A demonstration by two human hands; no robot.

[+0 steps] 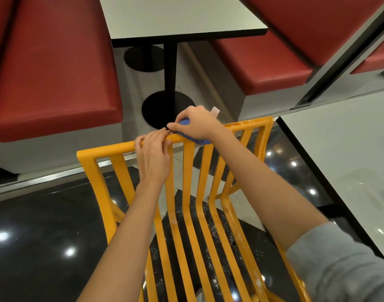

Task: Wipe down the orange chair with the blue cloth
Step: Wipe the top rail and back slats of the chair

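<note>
A dining area: red benches (54,83) flank a white table (178,16) on a black pedestal over glossy dark floor. The orange chair (186,214) stands below the camera. The right hand (197,123) grips the blue cloth (184,122) on the chair's top rail. The left hand (153,155) curls over that rail just beside it.

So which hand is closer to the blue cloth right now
Right. The right hand grips the blue cloth against the chair's top rail. The left hand holds the rail just beside it, fingertips close to the cloth.
</note>
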